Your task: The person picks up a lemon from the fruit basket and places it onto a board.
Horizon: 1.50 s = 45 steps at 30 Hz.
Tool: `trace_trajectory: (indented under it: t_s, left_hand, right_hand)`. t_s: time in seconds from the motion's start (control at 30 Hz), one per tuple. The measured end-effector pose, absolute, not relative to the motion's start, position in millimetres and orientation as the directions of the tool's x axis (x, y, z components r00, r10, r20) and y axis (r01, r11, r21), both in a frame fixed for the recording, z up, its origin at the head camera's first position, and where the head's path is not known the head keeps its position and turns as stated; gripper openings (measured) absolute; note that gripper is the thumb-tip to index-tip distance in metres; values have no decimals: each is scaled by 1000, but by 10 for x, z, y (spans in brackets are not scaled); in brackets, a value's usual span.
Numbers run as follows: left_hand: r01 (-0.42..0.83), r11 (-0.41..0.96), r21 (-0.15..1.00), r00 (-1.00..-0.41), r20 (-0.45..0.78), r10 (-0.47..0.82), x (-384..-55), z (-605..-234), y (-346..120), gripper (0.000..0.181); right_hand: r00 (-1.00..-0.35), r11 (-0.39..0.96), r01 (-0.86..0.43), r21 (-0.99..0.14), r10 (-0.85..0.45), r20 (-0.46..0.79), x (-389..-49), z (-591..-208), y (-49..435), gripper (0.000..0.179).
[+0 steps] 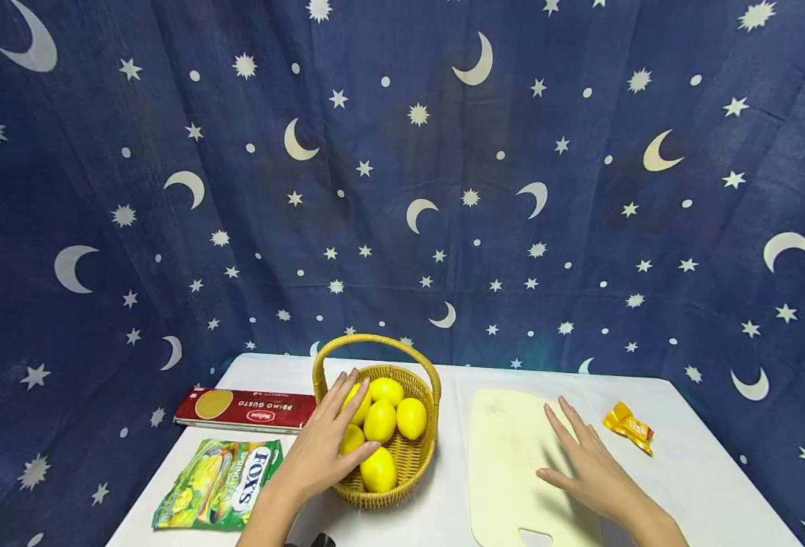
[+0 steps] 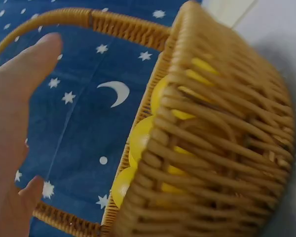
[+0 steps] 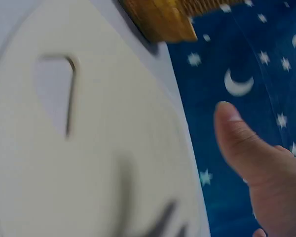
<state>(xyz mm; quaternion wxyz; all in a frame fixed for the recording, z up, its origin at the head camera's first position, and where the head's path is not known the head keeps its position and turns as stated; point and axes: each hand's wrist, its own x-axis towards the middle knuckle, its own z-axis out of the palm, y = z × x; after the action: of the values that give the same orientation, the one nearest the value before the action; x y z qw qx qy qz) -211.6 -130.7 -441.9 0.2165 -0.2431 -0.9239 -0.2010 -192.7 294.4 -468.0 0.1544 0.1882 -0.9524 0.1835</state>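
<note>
My left hand (image 1: 320,448) hovers over the left side of a wicker basket (image 1: 434,437), its fingers extended and nothing in its grasp. Several yellow lemons (image 1: 379,420) lie in the basket, one partly hidden behind that hand. In the left wrist view, the thumb and fingers stand apart from the basket's woven wall (image 2: 222,133), with lemons showing above its rim. My right hand (image 1: 594,471) is spread above a cream cutting board (image 1: 505,456) and holds nothing. Its shadow falls on the board, whose handle slot appears in the right wrist view.
Left of the basket are a red spaghetti box (image 1: 245,409) and a green Fox's candy bag (image 1: 218,485). An orange-yellow wrapped packet (image 1: 629,428) lies right of the board on the white table (image 1: 710,486). A dark blue star-and-moon cloth (image 1: 443,190) hangs behind.
</note>
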Motion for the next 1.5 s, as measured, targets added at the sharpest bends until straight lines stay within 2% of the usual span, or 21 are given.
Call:
trace_trajectory:
  t_s: [0.1,0.27,0.43,0.57,0.67,0.87,1.17,1.5]
  left_hand:
    - [556,747,364,-807,450,382,-2183,-4461,-1296,88]
    - [563,670,484,-821,420,386,-2286,-4523,-1252,93]
    - [530,616,583,-848,377,373,-2440,-4534,-1211,99]
    - [477,608,635,-879,345,329,-2536,-4550,-1229,94]
    - [453,614,647,-891,344,295,-2583,-4589,-1252,88]
    - [432,615,659,-901,292,320,-2649,-4653,-1211,80]
    - [447,643,622,-894,278,352,-2751,-4640,-1117,71]
    - [465,691,553,-885,264,384,-2671,-4727,-1128,65]
  right_hand:
    - [-918,835,-374,-403,-271,289,-1945,-4789,3141,99]
    - [-959,815,-283,-505,-247,139,-2019,-4959,3378,109]
    - [-967,801,-222,-555,-253,22,-2101,-4991,3479,114]
    - [-965,788,-198,-583,-260,-24,-2191,-4967,3500,112]
    - [-963,798,-166,-580,-259,-80,-2255,-4970,3500,108]
    - [-960,827,-108,-551,-232,-160,-2290,-4986,3563,103]
    - [-958,805,-151,-574,-263,-117,-2295,-5042,3666,97]
    - [-939,752,-118,-649,-298,-174,-2338,-5115,3639,95]
